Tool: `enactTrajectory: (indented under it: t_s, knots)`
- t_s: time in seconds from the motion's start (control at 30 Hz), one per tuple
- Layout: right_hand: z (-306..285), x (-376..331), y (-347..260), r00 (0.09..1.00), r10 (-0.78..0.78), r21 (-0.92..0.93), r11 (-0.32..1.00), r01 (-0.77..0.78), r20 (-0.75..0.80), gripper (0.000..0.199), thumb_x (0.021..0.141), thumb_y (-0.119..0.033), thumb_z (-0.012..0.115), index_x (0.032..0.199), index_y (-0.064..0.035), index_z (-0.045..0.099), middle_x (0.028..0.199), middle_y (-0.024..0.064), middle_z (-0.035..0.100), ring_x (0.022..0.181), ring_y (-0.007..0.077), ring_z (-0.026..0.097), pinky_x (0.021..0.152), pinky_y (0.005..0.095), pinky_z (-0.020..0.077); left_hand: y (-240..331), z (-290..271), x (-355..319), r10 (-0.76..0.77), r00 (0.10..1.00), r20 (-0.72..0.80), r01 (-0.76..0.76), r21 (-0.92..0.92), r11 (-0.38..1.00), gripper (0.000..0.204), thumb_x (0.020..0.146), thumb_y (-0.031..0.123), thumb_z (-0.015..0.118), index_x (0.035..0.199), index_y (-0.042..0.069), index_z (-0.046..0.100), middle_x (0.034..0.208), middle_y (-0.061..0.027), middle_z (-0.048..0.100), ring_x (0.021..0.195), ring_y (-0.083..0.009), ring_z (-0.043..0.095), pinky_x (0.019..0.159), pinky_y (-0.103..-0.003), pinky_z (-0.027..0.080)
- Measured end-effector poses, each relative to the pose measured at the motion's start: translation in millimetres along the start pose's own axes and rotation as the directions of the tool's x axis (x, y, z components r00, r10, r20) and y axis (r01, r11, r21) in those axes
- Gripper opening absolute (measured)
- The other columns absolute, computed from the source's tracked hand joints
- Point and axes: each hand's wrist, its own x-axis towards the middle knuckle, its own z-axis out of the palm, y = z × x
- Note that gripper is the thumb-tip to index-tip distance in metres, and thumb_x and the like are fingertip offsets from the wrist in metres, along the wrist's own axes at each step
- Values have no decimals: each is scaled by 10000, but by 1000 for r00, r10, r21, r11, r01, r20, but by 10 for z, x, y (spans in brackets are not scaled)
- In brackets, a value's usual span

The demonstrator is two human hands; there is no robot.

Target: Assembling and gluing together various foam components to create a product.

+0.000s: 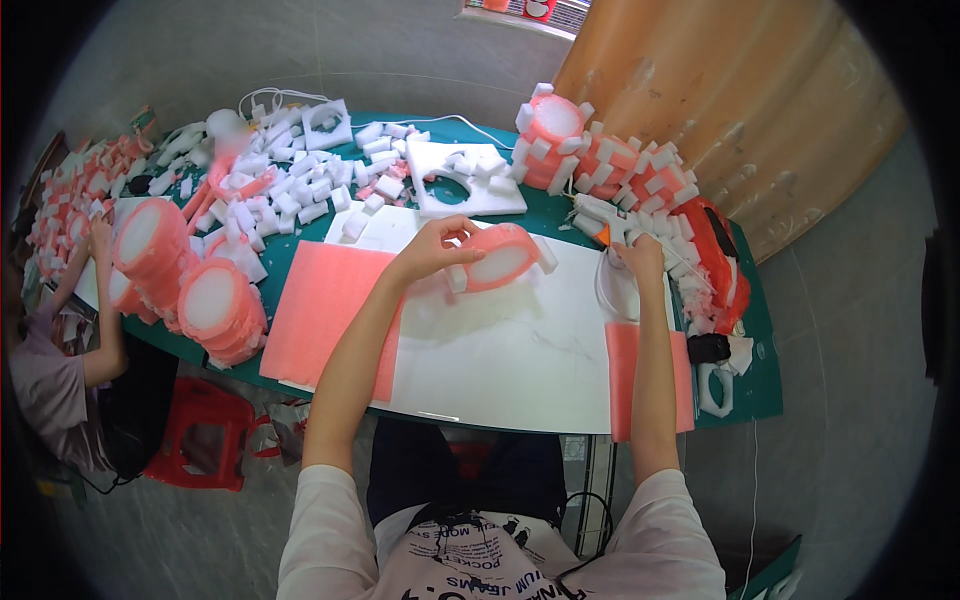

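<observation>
My left hand point(438, 252) grips a round foam piece point(500, 262) by its left side. The piece has a white disc face, a pink foam rim and small white blocks stuck on its edge. It is tilted above the white board point(500, 360). My right hand point(640, 257) is closed around a pale tool, mostly hidden by the fingers, with an orange part point(603, 236) at its left end. A white cord point(600, 290) loops beside that hand. Pink foam sheets point(330, 310) lie under my left forearm, and a folded pink piece point(622, 385) lies by my right forearm.
White foam blocks point(300, 185) cover the table's far left. A white foam slab with a round hole point(480, 200) lies behind my left hand. Pink-and-white foam stacks point(550, 150) stand at the back right; more stacks point(215, 300) stand left. A co-worker's arm point(100, 340) works at far left.
</observation>
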Motion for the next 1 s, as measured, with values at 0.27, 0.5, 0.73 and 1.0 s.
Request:
enactTrajectory:
  t_s: [0.27, 0.5, 0.73, 1.0]
  knots:
    - [504, 285, 456, 919, 175, 558, 749, -357, 353, 395, 549, -266, 763, 789, 1, 598, 753, 131, 620, 694, 194, 599, 623, 297, 468, 52, 56, 39, -8, 1000, 17, 8, 13, 1000, 267, 679, 195, 702, 873, 50, 590, 842, -12, 570, 747, -82, 510, 699, -234, 410]
    - [392, 52, 230, 968, 15, 612, 772, -170, 251, 373, 617, -164, 743, 893, 1, 554, 761, 90, 592, 610, 145, 556, 554, 262, 439, 51, 25, -15, -33, 999, -5, 33, 22, 999, 278, 672, 195, 704, 879, 50, 588, 845, -13, 572, 768, -94, 514, 724, -241, 408]
    - [166, -130, -14, 965, -259, 364, 902, 230, 32, 527, 585, -248, 725, 1011, -14, 522, 777, 114, 589, 686, 243, 565, 624, 323, 436, 59, 34, -11, -20, 1000, -3, 20, 27, 999, 281, 672, 199, 705, 879, 52, 586, 848, -13, 572, 771, -97, 514, 729, -244, 406]
    - [213, -71, 25, 961, -272, 403, 885, 233, 41, 439, 645, -296, 695, 964, -29, 553, 762, 122, 575, 661, 254, 545, 585, 349, 415, 69, 44, 14, -32, 999, -3, 32, 40, 999, 288, 670, 211, 706, 879, 52, 587, 854, -16, 573, 773, -103, 515, 729, -253, 409]
